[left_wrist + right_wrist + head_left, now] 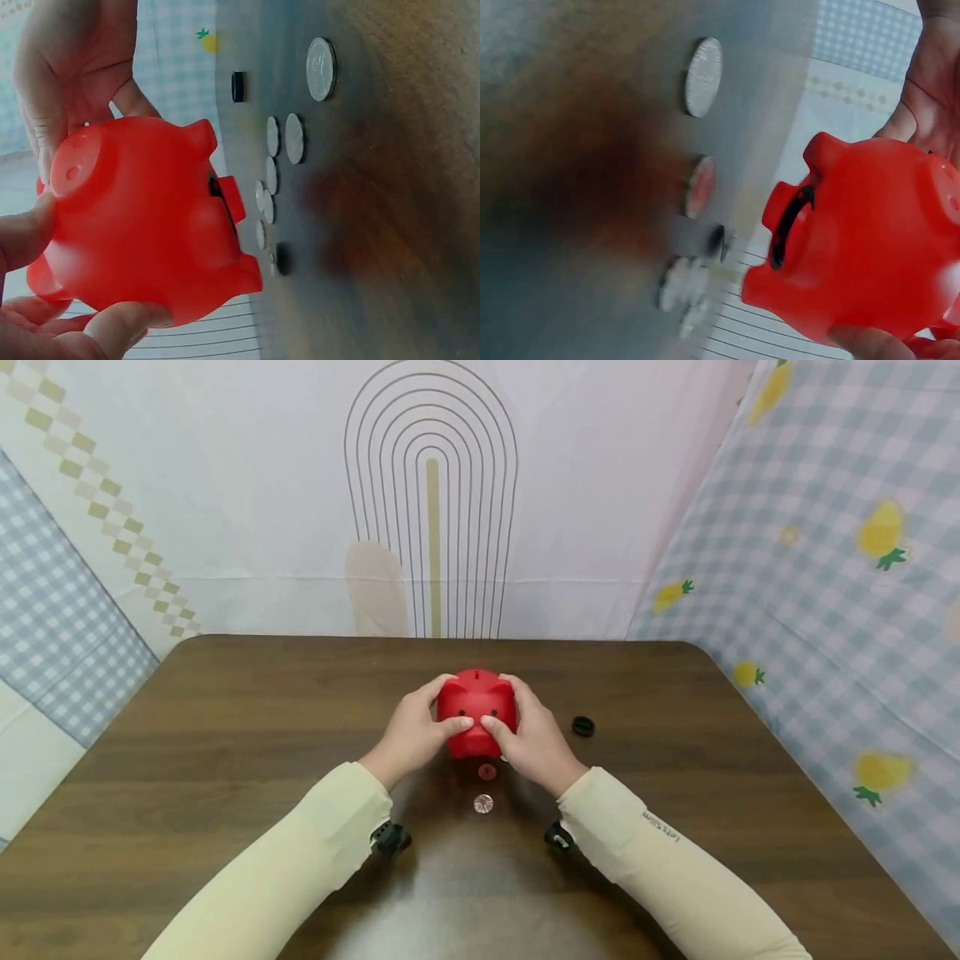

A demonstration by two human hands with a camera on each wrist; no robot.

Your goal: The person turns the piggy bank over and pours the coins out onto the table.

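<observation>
Both hands hold a red piggy bank (477, 693) from its two sides, lifted off the table with its snout toward me. My left hand (416, 722) has its thumb across the pig's face, and my right hand (536, 735) mirrors it. Short feet point down at the tabletop, and between them the belly hole (791, 229) shows a dark rim. Beneath the pig lie several silvery coins (320, 69), spread on the wood. In the head view, one coin (483, 803) lies in front of the pig; the pig and hands hide most others.
A round black plug (582, 726) lies on the brown wooden table (262, 718), right of my right hand. Behind the table hangs a white cloth (262, 510) with line arches. A blue checked cloth (810, 593) with yellow fruit borders the right side.
</observation>
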